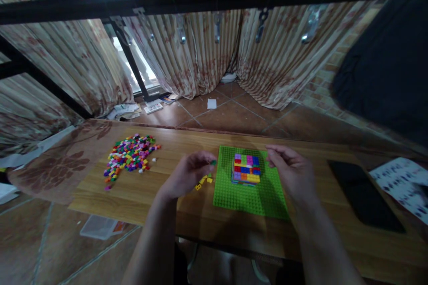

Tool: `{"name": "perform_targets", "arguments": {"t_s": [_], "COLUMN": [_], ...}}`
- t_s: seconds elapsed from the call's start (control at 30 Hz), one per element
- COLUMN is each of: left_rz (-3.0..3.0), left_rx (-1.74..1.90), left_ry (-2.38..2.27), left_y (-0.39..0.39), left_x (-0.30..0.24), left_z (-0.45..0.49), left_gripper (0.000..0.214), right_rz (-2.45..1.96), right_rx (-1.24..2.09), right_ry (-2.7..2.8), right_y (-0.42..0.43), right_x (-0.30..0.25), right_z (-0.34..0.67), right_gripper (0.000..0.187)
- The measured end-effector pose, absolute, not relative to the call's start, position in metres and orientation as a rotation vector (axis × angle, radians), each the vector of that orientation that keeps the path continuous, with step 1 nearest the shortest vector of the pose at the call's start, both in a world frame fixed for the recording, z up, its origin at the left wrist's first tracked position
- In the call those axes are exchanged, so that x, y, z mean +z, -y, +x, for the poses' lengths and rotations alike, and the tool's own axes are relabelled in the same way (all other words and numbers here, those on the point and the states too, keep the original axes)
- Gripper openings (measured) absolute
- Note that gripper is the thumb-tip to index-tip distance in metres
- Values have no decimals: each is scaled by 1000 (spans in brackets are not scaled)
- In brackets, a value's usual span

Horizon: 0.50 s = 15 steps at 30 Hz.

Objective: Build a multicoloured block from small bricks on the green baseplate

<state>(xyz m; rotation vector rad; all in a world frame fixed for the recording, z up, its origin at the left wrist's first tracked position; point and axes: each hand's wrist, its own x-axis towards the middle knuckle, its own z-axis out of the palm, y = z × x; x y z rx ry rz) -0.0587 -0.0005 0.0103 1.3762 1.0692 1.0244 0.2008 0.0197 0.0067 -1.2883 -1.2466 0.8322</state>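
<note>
A green studded baseplate lies on the wooden table in front of me. On it stands a block of toy bricks in stacked rows of red, blue, purple, orange and yellow. My left hand, just left of the baseplate, pinches a small dark green brick between thumb and fingers. Below those fingertips, a few loose yellow bricks lie on the wood. Over the baseplate's right edge is my right hand, its fingers curled and thumb close to them. Whether anything sits in that grip is too small to tell.
A heap of mixed small bricks covers the table's left part. To the right lies a dark flat tablet-like slab, beside a printed sheet. A black bar with hanging clips crosses above. A clear plastic box is on the floor.
</note>
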Motion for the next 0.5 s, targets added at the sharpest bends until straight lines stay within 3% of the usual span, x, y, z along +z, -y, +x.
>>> {"name": "perform_targets", "arguments": {"t_s": [0.27,0.5], "left_rz": [1135,1036], "left_rx": [982,963], "left_ry": [-743,-672], "left_y": [6,8], "left_x": [19,16], "left_z": [-18,-11], "left_gripper": [26,42], "right_rz": [-959,-923], "right_rx": [959,974], "right_ry": [1669,1858], "right_y": [4,7], "right_x": [30,36], "right_z": [182,171], "right_gripper": [17,11]}}
